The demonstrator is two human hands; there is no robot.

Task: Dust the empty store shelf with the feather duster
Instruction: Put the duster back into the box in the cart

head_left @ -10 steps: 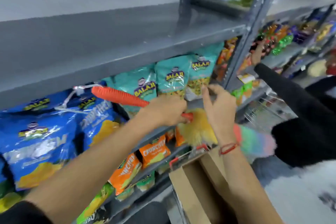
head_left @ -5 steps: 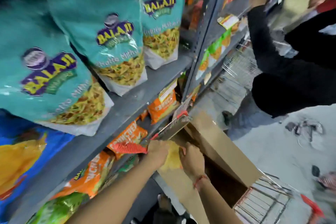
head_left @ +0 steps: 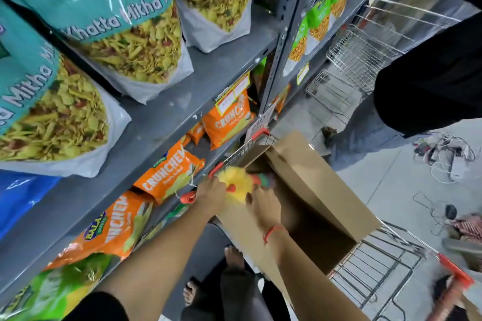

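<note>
Left hand [head_left: 212,194]: fingers curled closed around the orange handle of the feather duster [head_left: 238,185], the handle end projecting to the left of the fist at about [head_left: 188,197]. Right hand [head_left: 264,207]: fingers laid flat and together, slightly bent, pressing on the yellow fluff from the near side; whether they pinch any of it cannot be determined. A red thread band [head_left: 273,232] circles the right wrist.

The duster lies at the far-left corner of an open cardboard box [head_left: 313,185], its yellow head at the box rim and its green and pink sections reaching into the opening. The box sits inside a wire shopping cart [head_left: 378,266] with red handle grips, one grip just beside the yellow fluff.

To the left stands a grey metal shelving unit [head_left: 167,117]. The upper visible shelf carries teal snack bags [head_left: 122,21] marked "Khatta Mitha". The shelf below carries orange Crunchem packets [head_left: 167,174], and a green packet [head_left: 65,286] lies nearest the camera. Yellow price tags [head_left: 232,92] are fixed to the shelf edge.

At far right, a second person [head_left: 430,81] in a dark top stands beside another wire basket [head_left: 365,52]. Loose cables [head_left: 443,154] lie on the pale floor to the right.
</note>
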